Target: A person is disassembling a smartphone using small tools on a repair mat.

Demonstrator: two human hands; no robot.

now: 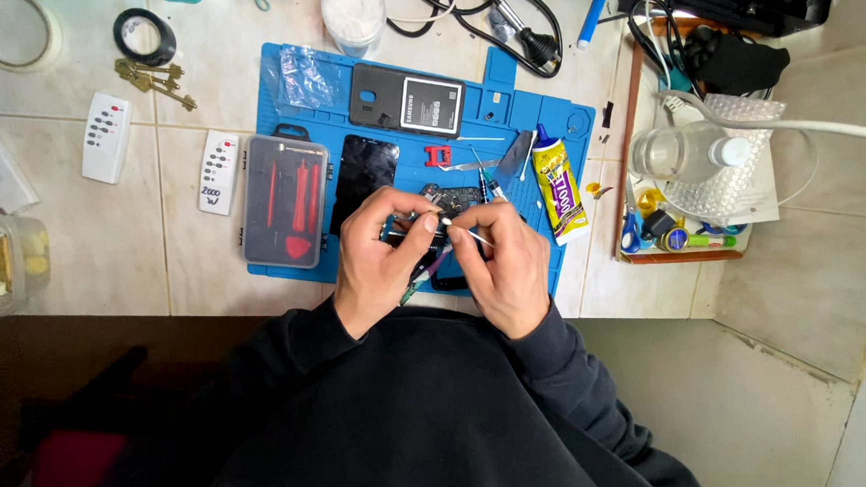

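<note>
Dark opened phone (423, 241) sits gripped in the left hand (380, 255); right hand (508, 268) pinches what looks like a thin white cotton swab (462, 229) above the blue silicone mat (293, 70).

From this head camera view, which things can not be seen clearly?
- Head view: the small dark part under the left hand and right hand is mostly covered by the fingers.
- The thin stick at the right hand's fingertips is too small to identify.
- The roll of tape is cut by the left edge.
- The tray contents are too small and crowded.
</note>
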